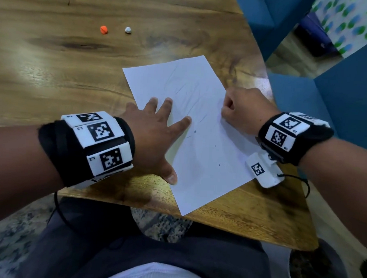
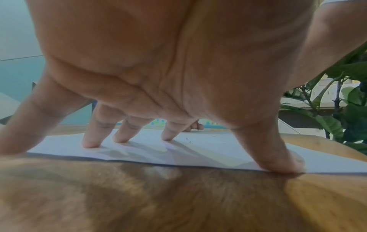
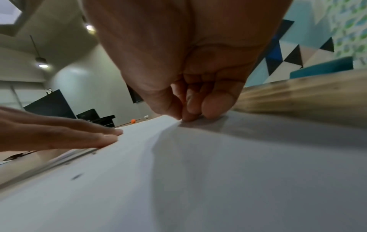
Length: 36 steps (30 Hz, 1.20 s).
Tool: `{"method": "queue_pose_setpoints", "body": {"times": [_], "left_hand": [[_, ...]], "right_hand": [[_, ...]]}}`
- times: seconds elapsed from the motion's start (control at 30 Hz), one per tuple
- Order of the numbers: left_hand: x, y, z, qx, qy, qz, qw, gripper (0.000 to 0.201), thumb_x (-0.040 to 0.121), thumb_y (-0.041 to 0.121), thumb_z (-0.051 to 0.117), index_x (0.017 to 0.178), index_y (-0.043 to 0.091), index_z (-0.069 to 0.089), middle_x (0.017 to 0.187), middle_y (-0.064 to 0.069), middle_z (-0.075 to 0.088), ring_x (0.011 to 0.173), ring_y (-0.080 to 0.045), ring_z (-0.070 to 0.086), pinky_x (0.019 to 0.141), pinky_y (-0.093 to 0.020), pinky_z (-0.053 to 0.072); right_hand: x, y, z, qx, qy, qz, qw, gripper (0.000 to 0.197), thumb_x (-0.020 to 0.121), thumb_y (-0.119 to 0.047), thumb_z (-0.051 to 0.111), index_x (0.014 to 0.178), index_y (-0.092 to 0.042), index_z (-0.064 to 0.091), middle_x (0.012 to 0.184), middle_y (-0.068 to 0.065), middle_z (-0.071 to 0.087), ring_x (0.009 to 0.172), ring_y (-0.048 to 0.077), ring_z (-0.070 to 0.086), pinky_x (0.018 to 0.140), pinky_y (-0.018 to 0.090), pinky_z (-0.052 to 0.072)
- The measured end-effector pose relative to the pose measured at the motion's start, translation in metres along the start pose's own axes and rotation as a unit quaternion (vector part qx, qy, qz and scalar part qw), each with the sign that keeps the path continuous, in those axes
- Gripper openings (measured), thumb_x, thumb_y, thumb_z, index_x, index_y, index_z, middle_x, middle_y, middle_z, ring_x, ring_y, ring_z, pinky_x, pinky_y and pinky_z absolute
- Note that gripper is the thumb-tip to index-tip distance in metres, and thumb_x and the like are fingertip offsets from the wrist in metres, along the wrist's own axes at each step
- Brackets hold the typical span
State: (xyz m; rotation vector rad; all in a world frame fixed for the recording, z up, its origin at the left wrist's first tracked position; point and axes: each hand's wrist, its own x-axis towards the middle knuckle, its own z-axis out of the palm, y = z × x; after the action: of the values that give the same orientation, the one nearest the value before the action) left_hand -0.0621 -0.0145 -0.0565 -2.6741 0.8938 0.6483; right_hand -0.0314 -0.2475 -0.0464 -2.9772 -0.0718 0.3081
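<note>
While the left hand [image 1: 155, 129] lies spread wide, pressing the creased white sheet of paper [image 1: 201, 152] at the frame's centre onto the wooden table [image 1: 54, 68], the right hand [image 1: 241, 110] pinches its right edge with curled fingers. A hard pull against that pinned side could tear the sheet, I'd say.
</note>
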Motion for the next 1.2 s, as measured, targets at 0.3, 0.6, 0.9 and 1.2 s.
{"method": "queue_pose_setpoints", "body": {"times": [0.3, 0.6, 0.9, 1.2], "left_hand": [[0.002, 0.0, -0.001, -0.002, 0.004, 0.011, 1.0, 0.139, 0.054, 0.098, 0.057, 0.154, 0.042, -0.021, 0.166, -0.004, -0.026, 0.152, -0.046, 0.002, 0.108, -0.063, 0.037], [0.004, 0.002, -0.005, 0.021, -0.001, 0.02, 1.0, 0.14, 0.052, 0.1, 0.054, 0.154, 0.038, -0.018, 0.168, 0.005, -0.021, 0.149, -0.051, 0.011, 0.102, -0.06, 0.042], [0.006, 0.002, -0.004, 0.024, -0.011, 0.024, 0.999, 0.139, 0.056, 0.098, 0.055, 0.155, 0.035, -0.021, 0.167, 0.002, -0.025, 0.151, -0.052, 0.004, 0.107, -0.064, 0.038], [0.003, 0.001, -0.006, 0.024, -0.015, 0.023, 0.999, 0.138, 0.056, 0.098, 0.054, 0.154, 0.037, -0.021, 0.167, 0.004, -0.025, 0.151, -0.052, 0.005, 0.105, -0.061, 0.042]], "right_hand": [[-0.058, -0.042, 0.02, 0.018, -0.112, -0.165, 0.98, 0.007, 0.091, -0.026, 0.05, 0.088, -0.019, 0.053, 0.076, 0.001, 0.063, 0.073, 0.024, 0.059, 0.064, 0.039, 0.051], [0.002, 0.007, -0.002, -0.006, -0.002, -0.016, 1.0, 0.009, 0.088, -0.022, 0.052, 0.083, -0.016, 0.057, 0.077, -0.001, 0.062, 0.079, 0.023, 0.057, 0.058, 0.031, 0.041], [-0.05, -0.025, 0.016, 0.034, -0.096, -0.135, 0.986, 0.005, 0.088, -0.027, 0.055, 0.086, -0.022, 0.056, 0.075, -0.003, 0.063, 0.073, 0.016, 0.058, 0.063, 0.034, 0.05], [-0.009, 0.009, -0.002, -0.006, -0.011, -0.009, 1.0, 0.011, 0.09, -0.024, 0.052, 0.088, -0.016, 0.059, 0.08, 0.0, 0.063, 0.08, 0.022, 0.056, 0.055, 0.027, 0.041]]}}
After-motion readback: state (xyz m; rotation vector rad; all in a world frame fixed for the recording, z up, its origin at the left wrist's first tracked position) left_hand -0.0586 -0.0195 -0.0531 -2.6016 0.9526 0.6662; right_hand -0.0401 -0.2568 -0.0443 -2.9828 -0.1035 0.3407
